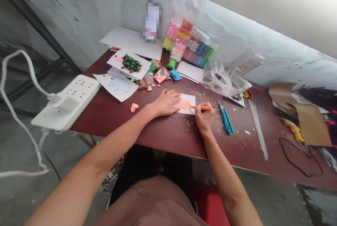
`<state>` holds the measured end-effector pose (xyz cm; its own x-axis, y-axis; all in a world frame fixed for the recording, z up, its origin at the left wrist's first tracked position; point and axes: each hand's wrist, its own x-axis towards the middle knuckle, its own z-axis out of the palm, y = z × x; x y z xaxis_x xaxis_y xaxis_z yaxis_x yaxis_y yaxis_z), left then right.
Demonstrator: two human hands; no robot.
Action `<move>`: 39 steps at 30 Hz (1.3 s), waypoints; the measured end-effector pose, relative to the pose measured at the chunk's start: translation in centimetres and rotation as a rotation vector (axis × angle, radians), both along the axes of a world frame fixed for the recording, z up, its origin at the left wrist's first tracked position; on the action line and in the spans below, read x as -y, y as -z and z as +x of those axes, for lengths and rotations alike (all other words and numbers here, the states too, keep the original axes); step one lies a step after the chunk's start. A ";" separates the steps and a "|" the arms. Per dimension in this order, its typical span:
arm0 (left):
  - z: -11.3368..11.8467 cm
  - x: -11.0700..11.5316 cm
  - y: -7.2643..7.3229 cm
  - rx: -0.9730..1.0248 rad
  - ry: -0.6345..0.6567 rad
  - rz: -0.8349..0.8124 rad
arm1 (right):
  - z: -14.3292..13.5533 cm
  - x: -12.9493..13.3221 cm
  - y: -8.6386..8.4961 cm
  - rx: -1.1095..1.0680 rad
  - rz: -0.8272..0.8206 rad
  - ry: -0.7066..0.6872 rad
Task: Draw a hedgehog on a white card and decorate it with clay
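Observation:
A small white sheet of paper (193, 100) lies on the table with an orange drawing of an oval body filled with short strokes. My left hand (167, 103) rests flat on its left part, fingers stretched out, covering that side. In my right hand (204, 118) is an orange marker (204, 107), gripped with its tip at the drawing's right end. Just right of that hand lies a teal utility knife (225, 119). A lump of orange clay (134, 107) sits to the left of my left hand.
A white power strip (71, 103) takes up the table's left edge. Hedgehog pictures (119, 85), bagged clay (161, 75), packs of coloured clay (181, 40) and a crumpled plastic bag (223, 78) line the back. Rightward lie glue sticks (258, 129) and a yellow glue gun (294, 130).

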<state>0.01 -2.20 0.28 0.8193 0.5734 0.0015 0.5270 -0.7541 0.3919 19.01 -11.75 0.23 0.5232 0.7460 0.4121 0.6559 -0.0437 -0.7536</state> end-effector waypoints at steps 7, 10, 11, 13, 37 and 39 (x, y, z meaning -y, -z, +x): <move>0.0 0.0 0.2 0.017 -0.001 0.006 | 0.1 0.0 0.1 0.002 0.008 0.012; 0.0 -0.1 0.3 0.026 0.006 0.001 | 0.1 0.0 0.1 0.007 0.007 0.002; 0.0 -0.1 0.3 0.027 0.006 0.000 | 0.1 0.0 0.1 0.009 0.003 -0.005; 0.0 -0.1 0.3 0.023 0.001 0.000 | 0.1 0.0 0.1 0.011 -0.004 -0.008; 0.0 0.2 0.0 0.012 -0.014 0.041 | -0.1 0.1 0.6 -0.017 0.001 -0.121; 0.0 0.1 0.1 0.018 -0.013 0.039 | -0.1 0.1 0.7 -0.013 -0.003 -0.127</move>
